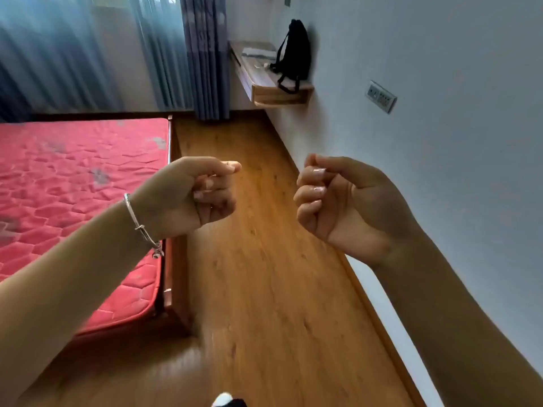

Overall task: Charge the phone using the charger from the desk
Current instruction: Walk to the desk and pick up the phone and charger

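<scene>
Hands are hanging in front of the person, both empty: the left hand (191,198), with a silver bracelet (141,227) sitting at its wrist, is curling its fingers (217,183) loosely toward the palm around nothing, and the right hand (340,204) is doing the same, its fingers (311,186) bent inward with no object between them. Judging from this, the task is sitting at its very first step, the approach, with nothing yet picked up.

The bench (264,83) is projecting from the white wall (440,54) well ahead, at the far end of the wooden floor (264,259), beside the curtains (202,54). A black backpack (295,51) is leaning on it against the wall, and several pale, flat things (258,54) are lying on its top beside the bag; they are too small and blurred to say which is the charger or the phone, so I cannot tell exactly where either is lying. A wall socket (381,96) is showing on the wall between the person and the bench, nearer than the bench.

The next move is probably calling for walking forward along the floor, between the red mattress (73,186) and the wall, until the bench top is coming within reach, then sorting out the charger among the pale items before one hand is opening to take it.
</scene>
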